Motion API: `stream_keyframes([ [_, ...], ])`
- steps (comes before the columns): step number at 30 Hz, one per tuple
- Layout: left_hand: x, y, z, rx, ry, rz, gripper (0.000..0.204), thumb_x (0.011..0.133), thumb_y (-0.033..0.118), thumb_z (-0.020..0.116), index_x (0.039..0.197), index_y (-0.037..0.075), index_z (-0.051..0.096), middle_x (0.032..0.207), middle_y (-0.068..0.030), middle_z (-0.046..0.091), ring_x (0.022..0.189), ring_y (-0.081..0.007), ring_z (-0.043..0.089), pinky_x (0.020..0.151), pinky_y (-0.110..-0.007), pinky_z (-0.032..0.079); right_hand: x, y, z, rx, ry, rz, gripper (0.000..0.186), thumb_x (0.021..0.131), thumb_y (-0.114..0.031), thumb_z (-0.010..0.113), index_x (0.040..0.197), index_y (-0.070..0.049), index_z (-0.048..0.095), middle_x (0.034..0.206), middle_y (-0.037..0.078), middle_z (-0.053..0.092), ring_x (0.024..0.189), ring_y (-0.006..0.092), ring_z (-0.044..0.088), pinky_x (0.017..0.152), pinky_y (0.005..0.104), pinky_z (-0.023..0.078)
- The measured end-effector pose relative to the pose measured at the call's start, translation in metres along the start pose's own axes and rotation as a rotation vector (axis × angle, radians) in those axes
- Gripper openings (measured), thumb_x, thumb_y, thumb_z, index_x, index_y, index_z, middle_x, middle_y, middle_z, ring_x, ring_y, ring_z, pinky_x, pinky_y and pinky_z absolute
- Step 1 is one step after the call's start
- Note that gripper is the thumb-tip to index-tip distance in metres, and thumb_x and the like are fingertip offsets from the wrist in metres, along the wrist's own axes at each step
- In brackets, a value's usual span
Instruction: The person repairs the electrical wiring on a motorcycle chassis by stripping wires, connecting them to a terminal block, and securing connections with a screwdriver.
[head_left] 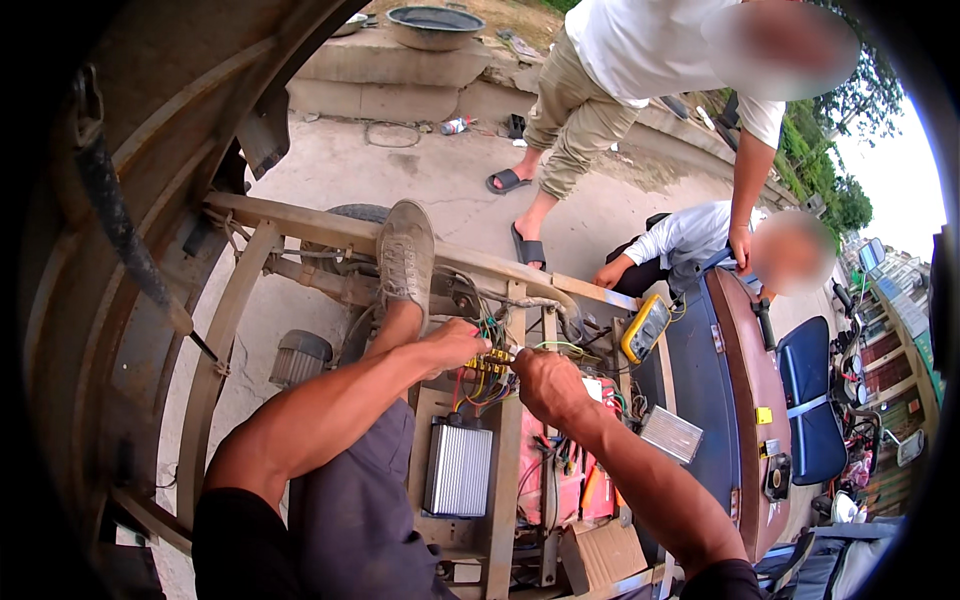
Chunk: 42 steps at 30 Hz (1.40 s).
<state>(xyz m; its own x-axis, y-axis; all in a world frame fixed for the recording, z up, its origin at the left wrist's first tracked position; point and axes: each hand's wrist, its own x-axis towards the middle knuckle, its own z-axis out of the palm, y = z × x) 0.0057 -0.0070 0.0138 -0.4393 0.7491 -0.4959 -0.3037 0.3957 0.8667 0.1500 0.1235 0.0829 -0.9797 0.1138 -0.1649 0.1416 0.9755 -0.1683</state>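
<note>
My left hand (458, 345) is closed, its fingertips pinched on thin wires (488, 328) above the metal frame. Close by on the right, my right hand (550, 385) is closed too. What its fingers hold is too small and covered to make out. Between the hands lie yellow wire connectors (492, 362), with red, yellow and blue wires running down from them. These wires lead to a finned silver controller box (460, 470), which sits in the frame below my left hand.
A yellow multimeter (646, 328) leans beyond my right hand. Around lie a finned metal box (671, 433), hand tools (592, 484), a cardboard box (604, 556) and a brown-blue seat (735, 400). One person stands in sandals (508, 181); another crouches by the frame rail (400, 243). My shoe (405, 250) rests there.
</note>
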Motion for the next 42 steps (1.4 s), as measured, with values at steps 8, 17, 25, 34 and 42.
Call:
stream_keyframes([
  [8,0.002,-0.002,0.000,0.003,0.012,-0.015,0.021,0.099,0.017,0.059,0.091,-0.001,0.066,0.085,-0.0029,0.059,0.075,-0.0130,0.056,0.064,-0.033,0.059,-0.003,0.002,0.014,-0.152,0.277,-0.144,0.014,0.085,-0.012,0.059,0.095,-0.002,0.061,0.082,0.020,0.065,0.075,0.0386,0.068,0.073,0.0426,0.056],
  [17,-0.007,0.006,-0.002,0.027,0.012,-0.013,0.023,0.097,0.020,0.061,0.090,-0.002,0.066,0.084,-0.0028,0.056,0.079,-0.0126,0.051,0.063,-0.033,0.053,0.012,-0.004,-0.007,0.273,-0.192,0.166,0.020,0.085,-0.017,0.056,0.092,0.000,0.064,0.080,0.021,0.069,0.076,0.0378,0.070,0.069,0.0481,0.054],
  [25,-0.013,0.014,-0.003,0.149,-0.004,0.028,0.020,0.096,0.016,0.058,0.096,-0.003,0.065,0.093,-0.0048,0.056,0.084,-0.0157,0.056,0.064,-0.034,0.060,0.004,-0.003,0.003,-0.349,0.062,-0.285,0.011,0.082,-0.010,0.061,0.089,-0.004,0.067,0.091,0.017,0.066,0.090,0.0335,0.066,0.071,0.0456,0.055],
  [34,-0.002,0.001,-0.004,0.046,0.003,0.011,0.022,0.097,0.018,0.060,0.093,-0.003,0.066,0.090,-0.0041,0.059,0.082,-0.0149,0.055,0.065,-0.034,0.057,0.004,-0.002,0.012,0.013,0.144,-0.148,0.015,0.094,-0.014,0.053,0.094,-0.001,0.060,0.080,0.016,0.061,0.069,0.0369,0.067,0.068,0.0426,0.056],
  [42,-0.015,0.010,0.000,0.151,0.064,0.051,0.029,0.095,0.024,0.064,0.089,-0.004,0.063,0.082,-0.0081,0.058,0.079,-0.0156,0.047,0.072,-0.038,0.042,0.011,-0.013,0.009,-0.218,0.003,-0.105,0.017,0.088,-0.010,0.055,0.098,0.003,0.057,0.083,0.020,0.064,0.065,0.0339,0.069,0.053,0.0388,0.055],
])
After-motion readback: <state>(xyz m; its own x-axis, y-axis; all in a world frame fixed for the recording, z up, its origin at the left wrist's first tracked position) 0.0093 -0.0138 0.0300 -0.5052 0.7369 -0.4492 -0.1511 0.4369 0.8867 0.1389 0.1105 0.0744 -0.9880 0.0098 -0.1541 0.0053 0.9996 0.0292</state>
